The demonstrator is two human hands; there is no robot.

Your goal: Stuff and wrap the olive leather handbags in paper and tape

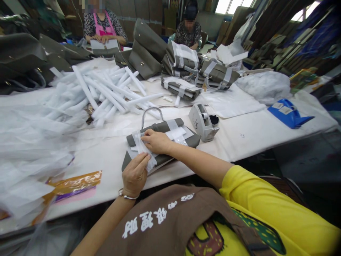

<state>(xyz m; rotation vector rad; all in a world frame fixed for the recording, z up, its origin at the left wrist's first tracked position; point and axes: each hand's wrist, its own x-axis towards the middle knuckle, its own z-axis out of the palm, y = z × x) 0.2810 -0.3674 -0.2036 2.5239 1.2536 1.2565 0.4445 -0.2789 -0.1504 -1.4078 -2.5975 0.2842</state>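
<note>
A dark olive handbag lies on the table in front of me, its wrapped handle arching up at the far side. White wrapping strips cross its flap on the right. Over the bag's left part runs a translucent white wrapping strip. My left hand pinches the near end of this strip at the bag's front edge. Higher up on the same strip, the fingers of my right hand are closed and press against it. Part of the bag is hidden under my right forearm.
A tape dispenser stands right of the bag. White foam tubes are heaped behind, with translucent sheets at left. Wrapped bags lie farther back. A blue tool is at right. Two people sit across the table.
</note>
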